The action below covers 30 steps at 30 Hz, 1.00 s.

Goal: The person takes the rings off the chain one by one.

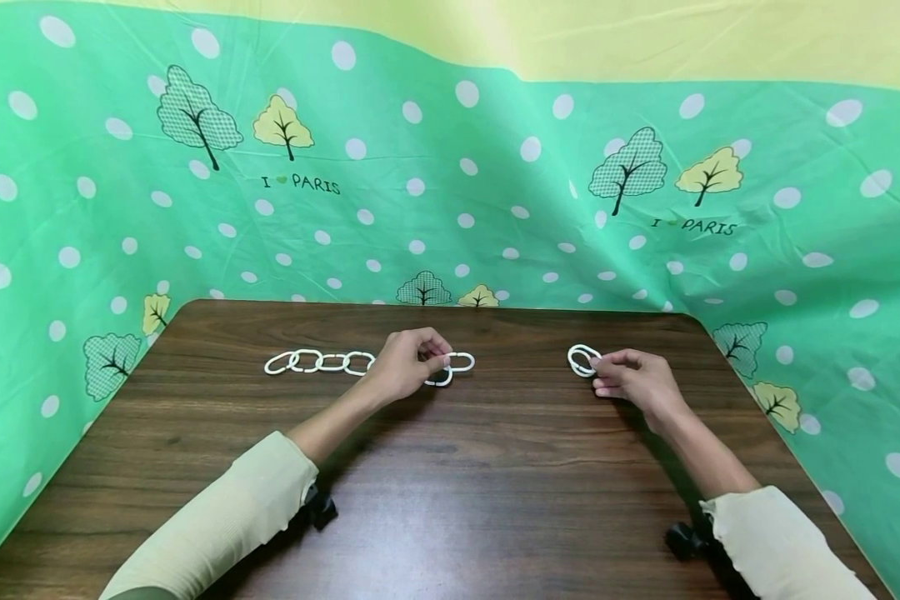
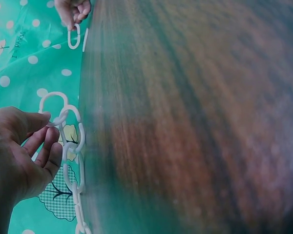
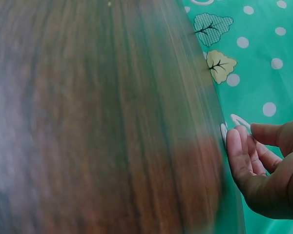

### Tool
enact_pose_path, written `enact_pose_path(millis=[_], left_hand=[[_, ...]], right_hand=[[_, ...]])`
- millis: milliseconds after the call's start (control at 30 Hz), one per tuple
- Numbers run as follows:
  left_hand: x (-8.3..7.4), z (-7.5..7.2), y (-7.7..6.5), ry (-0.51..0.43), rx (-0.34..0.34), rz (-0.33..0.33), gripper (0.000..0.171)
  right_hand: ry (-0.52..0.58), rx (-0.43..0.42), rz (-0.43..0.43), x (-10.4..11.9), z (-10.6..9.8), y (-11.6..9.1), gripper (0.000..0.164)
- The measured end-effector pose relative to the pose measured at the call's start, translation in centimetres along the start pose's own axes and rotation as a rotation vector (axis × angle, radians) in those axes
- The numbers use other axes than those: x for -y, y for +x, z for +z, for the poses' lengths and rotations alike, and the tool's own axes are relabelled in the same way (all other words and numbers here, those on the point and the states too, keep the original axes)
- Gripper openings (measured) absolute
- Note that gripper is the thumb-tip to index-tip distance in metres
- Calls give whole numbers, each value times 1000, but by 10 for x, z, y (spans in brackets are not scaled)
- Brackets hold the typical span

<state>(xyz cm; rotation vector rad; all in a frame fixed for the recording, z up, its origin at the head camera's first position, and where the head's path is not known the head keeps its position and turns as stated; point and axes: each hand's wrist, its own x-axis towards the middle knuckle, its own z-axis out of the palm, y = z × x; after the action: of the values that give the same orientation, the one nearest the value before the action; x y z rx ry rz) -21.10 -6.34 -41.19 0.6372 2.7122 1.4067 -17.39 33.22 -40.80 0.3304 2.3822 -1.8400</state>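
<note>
One white chain [image 1: 346, 362] runs lengthwise along the far edge of the counter [image 1: 450, 500] — the left fingers [image 1: 429, 338] pinching it near its right end. Right fingers [image 1: 621, 358] grip a separate link [image 2: 74, 48], well apart, nearer the far right corner.

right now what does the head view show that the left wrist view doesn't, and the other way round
Only the head view: the sleeves, the black devices by the wrists, and the yellow band above the green.

Only the left wrist view: the palm side of the left hand, and a gap between the white link in the right hand and a second link beside it.

Both: the two hands, the chain of white links, the wooden table and the dotted green cloth.
</note>
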Motion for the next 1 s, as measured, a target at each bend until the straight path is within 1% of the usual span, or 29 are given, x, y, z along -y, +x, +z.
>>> enact_pose_path(millis=[133,267,467,700,833,1000], left_hand=[[0,0,0,-6,4,2,12],[0,0,0,-3,4,5,12],[0,0,0,1,2,3,12],[-3,1,0,-7,10,-1,12],[-4,2,0,-5,10,2,12],[-4,3,0,3,2,1,11]], right_hand=[[-33,0,6,-2,-5,2,45],[-49,-7,15,-4,-10,3,45],[-20,-18,50,-5,-14,6,42],[11,-25,114,-6,-20,8,47],[39,-27,135,-3,-21,9,43],[22,-29,166,-2,-19,9,46]])
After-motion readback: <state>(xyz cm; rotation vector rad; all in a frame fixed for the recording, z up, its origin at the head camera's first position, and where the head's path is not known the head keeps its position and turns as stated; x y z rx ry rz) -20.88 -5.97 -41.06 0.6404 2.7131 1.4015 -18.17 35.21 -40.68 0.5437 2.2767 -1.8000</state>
